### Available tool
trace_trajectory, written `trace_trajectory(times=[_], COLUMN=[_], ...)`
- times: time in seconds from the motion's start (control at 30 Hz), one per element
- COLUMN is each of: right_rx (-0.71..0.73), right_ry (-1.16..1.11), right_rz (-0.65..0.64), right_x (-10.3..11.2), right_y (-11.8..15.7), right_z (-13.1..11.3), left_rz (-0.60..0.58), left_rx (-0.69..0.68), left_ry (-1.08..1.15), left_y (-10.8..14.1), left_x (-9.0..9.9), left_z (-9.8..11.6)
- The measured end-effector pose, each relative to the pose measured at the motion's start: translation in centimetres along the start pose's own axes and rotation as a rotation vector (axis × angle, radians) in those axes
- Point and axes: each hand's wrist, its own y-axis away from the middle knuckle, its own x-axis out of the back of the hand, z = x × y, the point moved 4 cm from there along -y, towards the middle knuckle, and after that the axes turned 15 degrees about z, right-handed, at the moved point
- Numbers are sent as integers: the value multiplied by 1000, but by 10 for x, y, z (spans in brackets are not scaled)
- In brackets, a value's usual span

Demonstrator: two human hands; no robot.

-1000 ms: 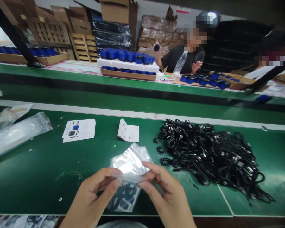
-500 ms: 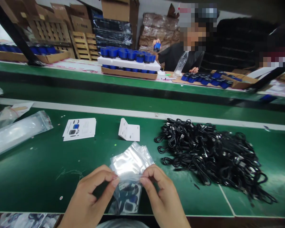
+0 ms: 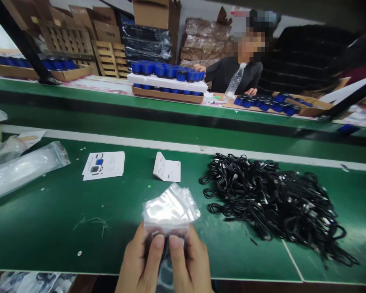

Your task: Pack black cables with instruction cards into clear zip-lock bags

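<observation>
At the front edge of the green table, my left hand (image 3: 142, 260) and my right hand (image 3: 189, 260) grip a filled clear bag (image 3: 165, 272) from both sides, thumbs on top. Dark items show through its plastic, partly hidden by my fingers. Just beyond my fingertips lies a fanned stack of clear zip bags (image 3: 171, 205). A folded white leaflet (image 3: 171, 170) stands behind the stack, and a pile of printed leaflets (image 3: 105, 165) lies to its left. To the right spreads a large heap of black cables (image 3: 271, 199).
A long clear plastic package (image 3: 27, 169) lies at the left. Filled bags (image 3: 36, 281) sit below the front edge. Across the green table (image 3: 57, 215), a person (image 3: 225, 75) reaches to blue round items (image 3: 161, 70) on a white tray. A plastic bottle (image 3: 235, 81) stands nearby.
My hands have moved closer together, from pinching the bag's top edge to wrapping around its sides. The person opposite has lowered a blue item to the white tray.
</observation>
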Motion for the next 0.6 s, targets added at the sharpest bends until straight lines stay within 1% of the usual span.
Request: trace_trajectory(times=[0.03, 0.1, 0.17, 0.23, 0.33, 0.37, 0.4, 0.5, 0.53, 0.6], right_rx=[34, 86, 137, 179, 150, 121, 95, 35, 18, -11], right_ry=[43, 100, 109, 105, 72, 28, -30, -182, -202, -218], right_rz=[37, 81, 73, 77, 126, 103, 54, -153, -187, -193], right_x=[0, 0, -2, -5, -4, -3, -2, -1, 1, 4], right_y=[5, 14, 19, 21, 12, 6, -1, -21, -26, -32], right_z=[3, 8, 10, 8, 1, -3, -7, -16, -17, -16], left_rz=[35, 45, 28, 35, -7, -39, -76, -219, -250, -292], left_rx=[-21, -59, -91, -108, -97, -95, -98, -101, -80, -25], left_ry=[-5, 8, 29, 36, 61, 74, 85, 89, 80, 61], left_y=[2, 4, 5, 4, -2, -5, -9, -19, -22, -26], left_x=[0, -2, -4, -5, -2, -1, 1, 6, 7, 10], left_z=[-1, 0, 2, 3, 3, 4, 6, 15, 18, 22])
